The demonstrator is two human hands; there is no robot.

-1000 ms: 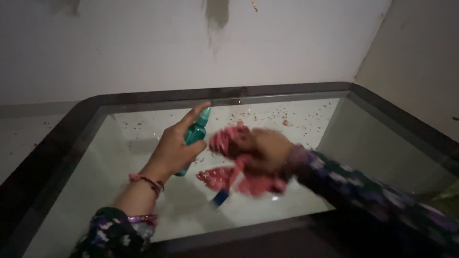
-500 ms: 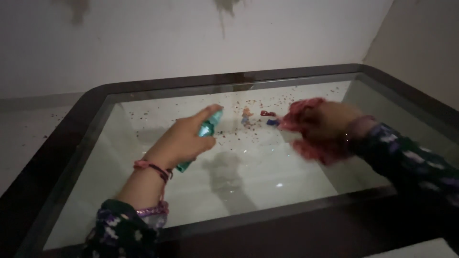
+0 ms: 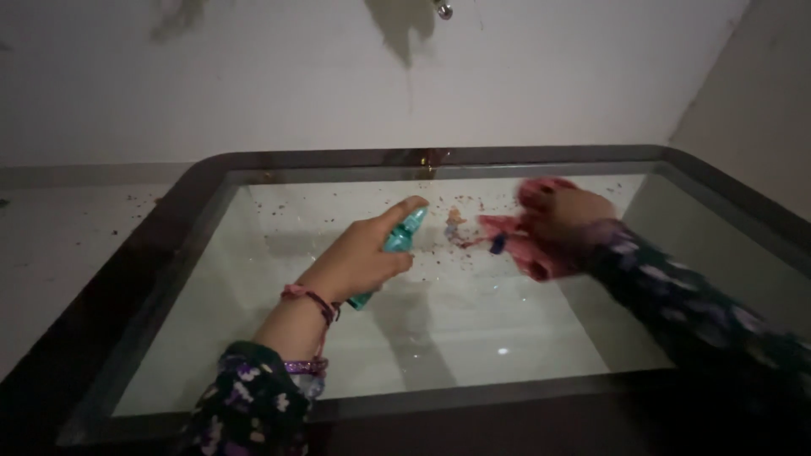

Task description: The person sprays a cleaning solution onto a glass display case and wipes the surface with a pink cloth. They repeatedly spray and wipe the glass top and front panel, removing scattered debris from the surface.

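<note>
Dark floral sleeves (image 3: 253, 404), pink wrist thread (image 3: 311, 299)

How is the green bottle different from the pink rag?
The spray bottle is teal, hard and slim; the rag is pink, soft and crumpled. The left hand holds the bottle tilted above the glass table, while the right hand presses the rag onto it. Each sits in one hand.

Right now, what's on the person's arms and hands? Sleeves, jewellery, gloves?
No gloves: both hands are bare. The left hand has a pink thread band tied at the wrist, and a shiny purple bangle further down at the cuff. Both arms wear dark long sleeves with a small purple and white floral print, the left sleeve pushed back from the wrist. The right hand shows no jewellery.
</note>
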